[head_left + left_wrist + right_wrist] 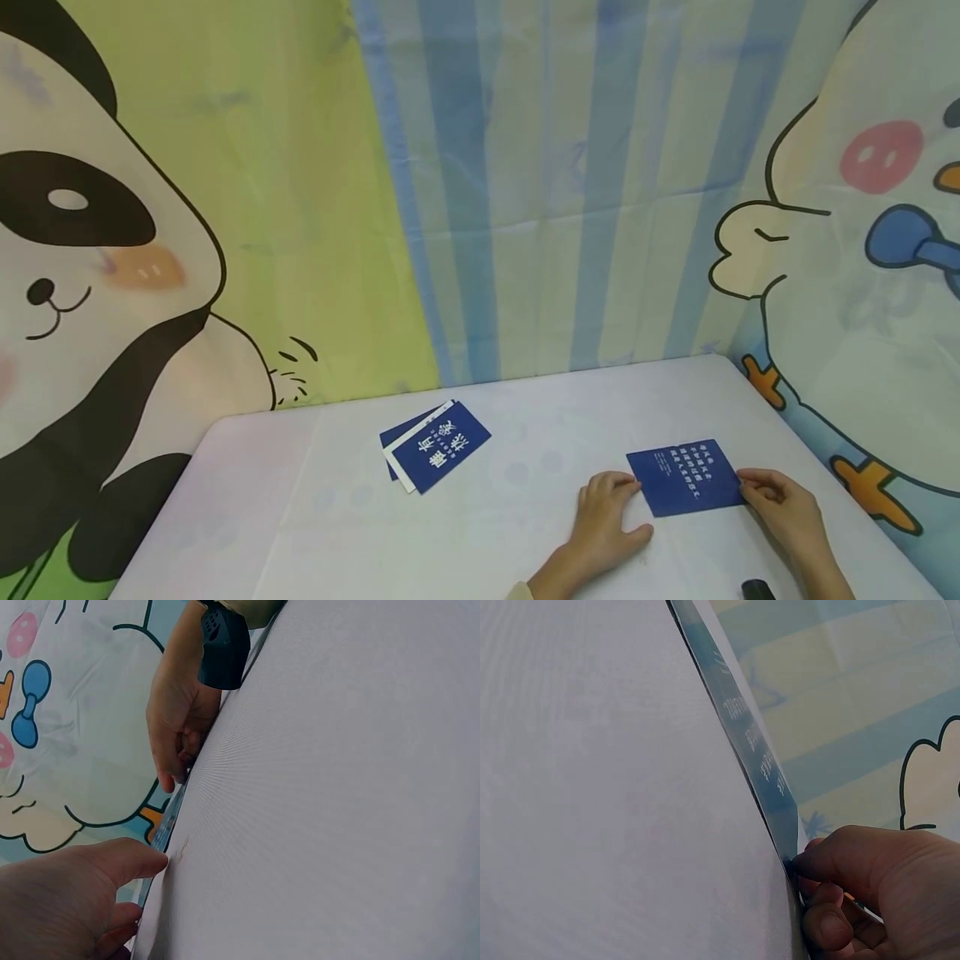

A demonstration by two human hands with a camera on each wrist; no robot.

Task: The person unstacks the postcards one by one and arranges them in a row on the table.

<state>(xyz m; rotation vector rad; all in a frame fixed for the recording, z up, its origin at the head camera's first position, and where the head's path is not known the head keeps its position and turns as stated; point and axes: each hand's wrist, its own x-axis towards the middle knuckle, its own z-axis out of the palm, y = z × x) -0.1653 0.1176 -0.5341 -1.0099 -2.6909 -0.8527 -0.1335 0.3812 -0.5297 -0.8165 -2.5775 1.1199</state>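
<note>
A dark blue card [684, 479] printed with white writing lies on the white table at the right in the head view. My right hand [787, 508] pinches its right edge between thumb and forefinger. The right wrist view shows that thumb pressed on the end of the blue card [761, 761], seen nearly edge-on. At the card's left edge my left hand [603, 525] touches it with its fingertips. Its thumb is spread away, near the front left corner. In the left wrist view the left hand [75, 896] hides its own fingers in part.
Farther left on the white table [345, 533] lies a small overlapping pile of blue and white cards [442, 446]. A printed curtain [525, 208] with cartoon animals stands behind and beside the table. A black device [757, 589] shows near my right forearm.
</note>
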